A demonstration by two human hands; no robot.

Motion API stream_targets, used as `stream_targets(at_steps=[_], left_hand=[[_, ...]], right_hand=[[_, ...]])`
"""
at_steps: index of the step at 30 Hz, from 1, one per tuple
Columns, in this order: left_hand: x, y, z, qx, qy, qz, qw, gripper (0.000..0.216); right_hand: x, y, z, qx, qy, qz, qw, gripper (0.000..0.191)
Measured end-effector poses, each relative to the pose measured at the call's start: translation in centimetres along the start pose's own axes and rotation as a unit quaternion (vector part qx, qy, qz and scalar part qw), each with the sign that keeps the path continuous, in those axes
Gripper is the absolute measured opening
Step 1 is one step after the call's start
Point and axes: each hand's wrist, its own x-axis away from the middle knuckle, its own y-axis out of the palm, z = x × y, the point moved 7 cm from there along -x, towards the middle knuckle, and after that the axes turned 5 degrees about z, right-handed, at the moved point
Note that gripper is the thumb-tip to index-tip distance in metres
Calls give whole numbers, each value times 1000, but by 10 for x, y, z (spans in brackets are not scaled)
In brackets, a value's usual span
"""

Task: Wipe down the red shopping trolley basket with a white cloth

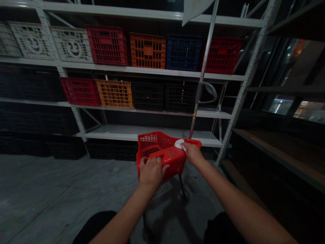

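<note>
A small red plastic shopping cart (170, 157) with perforated basket walls stands in front of me on dark legs. My left hand (151, 171) grips its near edge, fingers curled over the rim and thumb to the right. On the cart's right top edge, my right hand (192, 152) is closed on a white cloth (179, 144) and presses it against the red plastic. A metal pole (207, 51) with a grey loop handle (207, 93) rises behind the right side of the cart. A white flag-like sheet (195, 10) hangs at its top, cut off by the frame.
White metal shelving (152, 69) spans the back, holding red, orange, blue, white and black crates, such as an orange crate (148, 51). At the right stands another rack with a brown shelf board (284, 152). Grey concrete floor (50, 193) extends to the left.
</note>
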Motion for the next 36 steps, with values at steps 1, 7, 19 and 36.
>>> stream_targets(at_steps=[1,7,19,36], left_hand=[[-1,0,-2,-6,-1,1,1000,40],[-4,-3,-12,7,9,14,1000,37],[-9,-3,-35,-9,-10,23,1000,41],[-14,4,-41,12,9,4,1000,48]], right_hand=[[2,5,-14,-12,-26,-7,1000,43],[-4,28,-67,-41,-128,-90,987,44],[-72,65,-66,-5,-63,-273,960,16],[-64,58,-78,-112,-114,-272,949,28]])
